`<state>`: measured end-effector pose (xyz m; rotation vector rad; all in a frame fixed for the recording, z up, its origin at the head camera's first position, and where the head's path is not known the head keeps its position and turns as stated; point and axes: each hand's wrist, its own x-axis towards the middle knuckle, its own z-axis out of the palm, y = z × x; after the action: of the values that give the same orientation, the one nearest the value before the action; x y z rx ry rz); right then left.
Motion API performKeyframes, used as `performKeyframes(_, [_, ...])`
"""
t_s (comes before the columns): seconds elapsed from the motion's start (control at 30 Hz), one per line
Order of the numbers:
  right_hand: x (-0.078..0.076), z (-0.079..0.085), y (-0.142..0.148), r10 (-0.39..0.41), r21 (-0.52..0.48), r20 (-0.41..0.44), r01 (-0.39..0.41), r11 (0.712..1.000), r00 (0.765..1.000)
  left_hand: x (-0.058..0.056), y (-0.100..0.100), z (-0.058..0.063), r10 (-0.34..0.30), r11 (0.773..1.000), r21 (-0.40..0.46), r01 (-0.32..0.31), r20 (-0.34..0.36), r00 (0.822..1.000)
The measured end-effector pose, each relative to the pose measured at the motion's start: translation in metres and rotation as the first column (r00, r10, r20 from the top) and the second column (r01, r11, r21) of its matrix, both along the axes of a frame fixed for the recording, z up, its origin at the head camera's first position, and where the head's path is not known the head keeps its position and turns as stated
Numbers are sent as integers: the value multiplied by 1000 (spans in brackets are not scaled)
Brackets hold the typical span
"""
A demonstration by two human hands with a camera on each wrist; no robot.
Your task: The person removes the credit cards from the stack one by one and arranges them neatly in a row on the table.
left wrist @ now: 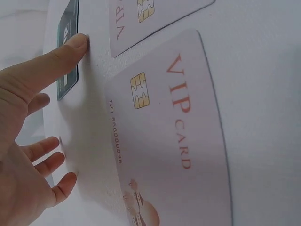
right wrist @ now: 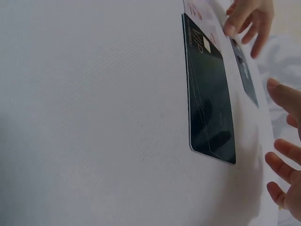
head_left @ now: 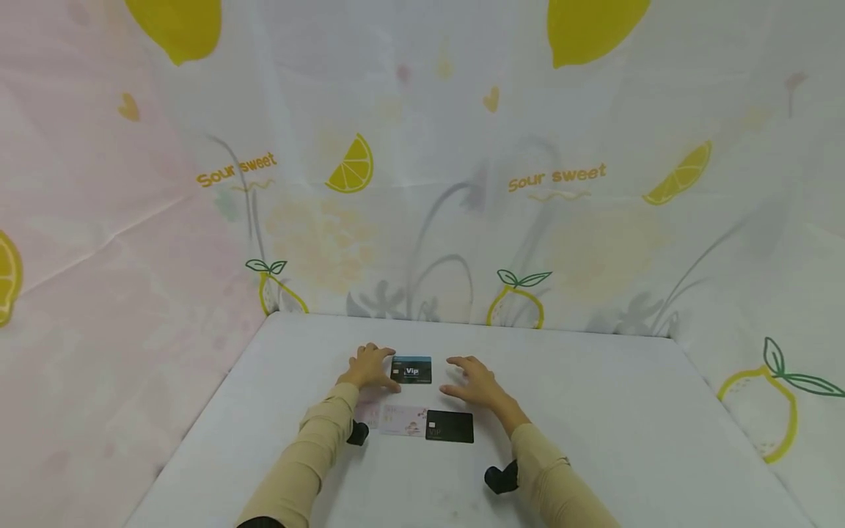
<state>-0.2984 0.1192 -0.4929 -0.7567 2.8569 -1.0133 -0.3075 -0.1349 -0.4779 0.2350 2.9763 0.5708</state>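
A dark card with a blue top band and white "Vip" lettering (head_left: 422,370) lies flat on the white table. My left hand (head_left: 367,368) is at its left side, thumb by the lower left corner and index finger by the upper one. In the left wrist view the thumb (left wrist: 61,59) overlaps that card (left wrist: 69,84); whether it touches is unclear. To the card's right, apart from it, my right hand (head_left: 478,385) hovers with fingers spread and holds nothing. Nearer me lie a black VIP card (head_left: 452,429), a pale card (head_left: 399,418) and another pale card (left wrist: 164,132), partly hidden by the left arm.
The white table (head_left: 594,411) meets a lemon-printed cloth backdrop (head_left: 429,242) at its back and sides. The three nearer cards form a side-by-side row. A black strap piece (head_left: 503,478) hangs below the right wrist, and another (head_left: 358,433) below the left.
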Motion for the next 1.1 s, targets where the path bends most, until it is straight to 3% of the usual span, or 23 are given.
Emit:
performKeyframes(0.27, [-4, -5, -12, -29, -6, 60, 30, 1000, 998, -3, 3, 4, -11, 999, -45, 13, 57, 998])
performKeyframes(0.7, [-13, -6, -27, -47, 61, 19, 45, 997, 999, -6, 1, 0, 3, 1000, 11, -4, 15, 1000])
performKeyframes(1.1, [-24, 0, -48, -103, 127, 100, 90, 988, 990, -14, 0, -4, 41, 999, 8, -42, 53, 998])
